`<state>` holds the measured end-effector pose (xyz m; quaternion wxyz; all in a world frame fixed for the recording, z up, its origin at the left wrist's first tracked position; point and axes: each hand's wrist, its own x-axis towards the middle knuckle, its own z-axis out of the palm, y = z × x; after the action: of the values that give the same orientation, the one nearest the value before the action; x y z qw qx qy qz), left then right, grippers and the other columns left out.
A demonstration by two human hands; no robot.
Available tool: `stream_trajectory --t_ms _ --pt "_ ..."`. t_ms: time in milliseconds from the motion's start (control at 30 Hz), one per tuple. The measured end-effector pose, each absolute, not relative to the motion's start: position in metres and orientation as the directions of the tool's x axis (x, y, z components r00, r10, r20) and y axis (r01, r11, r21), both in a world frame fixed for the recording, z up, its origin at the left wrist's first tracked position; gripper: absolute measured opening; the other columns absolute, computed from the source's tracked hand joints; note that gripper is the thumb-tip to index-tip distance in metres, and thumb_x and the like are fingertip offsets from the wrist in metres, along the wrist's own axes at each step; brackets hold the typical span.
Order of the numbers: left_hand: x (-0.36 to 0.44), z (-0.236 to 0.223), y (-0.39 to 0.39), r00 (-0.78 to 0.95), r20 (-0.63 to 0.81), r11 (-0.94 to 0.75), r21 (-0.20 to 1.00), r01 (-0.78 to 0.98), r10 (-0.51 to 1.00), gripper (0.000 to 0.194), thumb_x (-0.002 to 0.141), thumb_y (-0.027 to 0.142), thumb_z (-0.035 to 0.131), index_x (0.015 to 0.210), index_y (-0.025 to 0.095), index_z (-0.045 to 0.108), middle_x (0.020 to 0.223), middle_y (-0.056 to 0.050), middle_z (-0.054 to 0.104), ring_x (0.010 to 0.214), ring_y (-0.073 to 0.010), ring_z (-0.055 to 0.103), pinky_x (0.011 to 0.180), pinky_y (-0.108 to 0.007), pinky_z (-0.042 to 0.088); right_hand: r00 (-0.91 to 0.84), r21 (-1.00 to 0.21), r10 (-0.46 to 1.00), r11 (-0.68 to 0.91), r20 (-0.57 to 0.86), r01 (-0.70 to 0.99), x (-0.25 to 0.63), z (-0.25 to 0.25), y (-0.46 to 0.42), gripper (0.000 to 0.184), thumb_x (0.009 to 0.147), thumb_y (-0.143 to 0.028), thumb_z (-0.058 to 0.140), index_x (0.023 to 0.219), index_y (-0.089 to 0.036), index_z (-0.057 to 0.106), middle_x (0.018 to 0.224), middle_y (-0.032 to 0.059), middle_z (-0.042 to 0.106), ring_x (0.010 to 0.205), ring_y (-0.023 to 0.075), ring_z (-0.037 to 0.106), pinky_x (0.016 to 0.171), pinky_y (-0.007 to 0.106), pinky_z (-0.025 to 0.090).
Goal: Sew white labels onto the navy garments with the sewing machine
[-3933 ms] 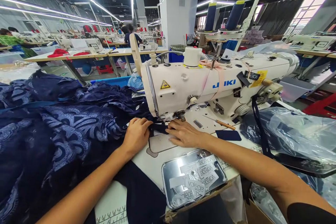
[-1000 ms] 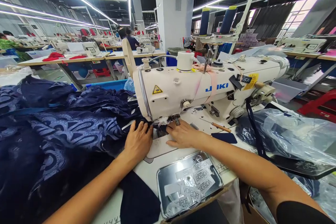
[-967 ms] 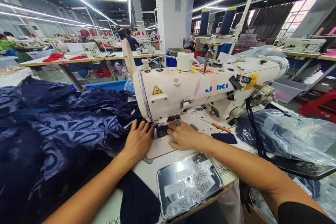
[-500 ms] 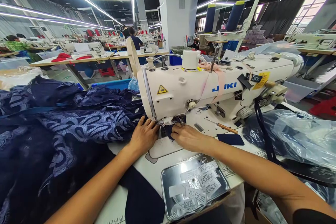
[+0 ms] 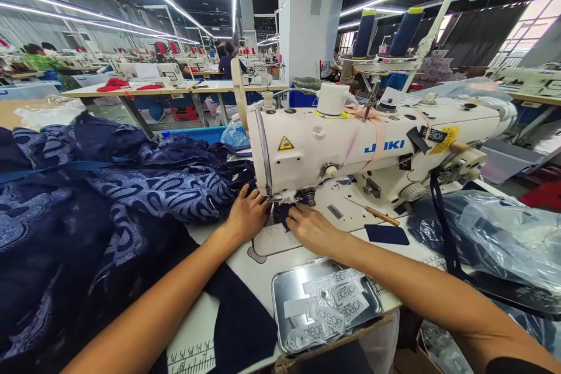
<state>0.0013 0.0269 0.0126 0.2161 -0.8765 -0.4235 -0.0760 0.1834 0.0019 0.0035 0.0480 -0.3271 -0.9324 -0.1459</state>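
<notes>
A white JUKI sewing machine stands before me, its needle area low at the left end. Dark navy fabric lies under the needle area on the machine bed. My right hand pinches that fabric's right edge, its fingertips partly hidden. On the left of the needle area rests my left hand, laid flat with its fingers stretched forward at the edge of the cloth. Beside it spreads a large heap of navy garment fabric with pale embroidery. The needle itself is hidden.
A metal tray of printed valege labels sits at the table's front edge. Right of the bed lie a wooden-handled awl and a navy fabric piece. Plastic-bagged goods are at the right. Thread cones stand behind.
The view has shifted slightly, so the machine and table sit further right in the picture. Both hands stay by the needle area, with the right hand still gripping the navy fabric.
</notes>
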Motion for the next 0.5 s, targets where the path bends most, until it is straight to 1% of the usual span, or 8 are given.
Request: stream_trajectory --t_ms 267,400,500 --pt "0.0020 0.0121 0.0314 0.619 0.349 -0.549 -0.286 0.786 0.704 0.020 0.075 0.014 0.044 0.079 0.017 0.064 0.077 -0.009 0.063 0.084 -0.0238 0.057 0.084 -0.044 0.035 -0.751 0.265 0.631 0.704 0.193 0.659 0.1762 -0.0007 0.0015 0.017 0.078 -0.003 0.044 0.084 -0.007 0.059 0.086 0.0135 0.056 0.082 0.0227 0.052 0.070 0.032 0.045" --pt "0.0032 0.0123 0.0311 0.594 0.317 -0.527 -0.276 0.804 0.739 0.020 0.075 0.014 0.043 0.079 0.016 0.063 0.078 -0.009 0.064 0.086 -0.0242 0.057 0.085 -0.044 0.034 -0.748 0.268 0.631 0.699 0.205 0.663 0.1754 -0.0007 0.0019 0.017 0.078 -0.003 0.043 0.084 -0.007 0.059 0.087 0.0138 0.056 0.081 0.0220 0.052 0.071 0.032 0.044" --pt "0.0037 0.0131 0.0304 0.580 0.287 -0.514 -0.278 0.812 0.762 0.022 0.076 0.015 0.042 0.083 0.016 0.062 0.084 -0.010 0.064 0.090 -0.0246 0.055 0.086 -0.043 0.034 -0.751 0.262 0.626 0.705 0.208 0.660 0.1780 -0.0006 0.0038 0.018 0.078 -0.004 0.043 0.087 -0.008 0.058 0.089 0.0130 0.056 0.081 0.0210 0.052 0.069 0.030 0.044"
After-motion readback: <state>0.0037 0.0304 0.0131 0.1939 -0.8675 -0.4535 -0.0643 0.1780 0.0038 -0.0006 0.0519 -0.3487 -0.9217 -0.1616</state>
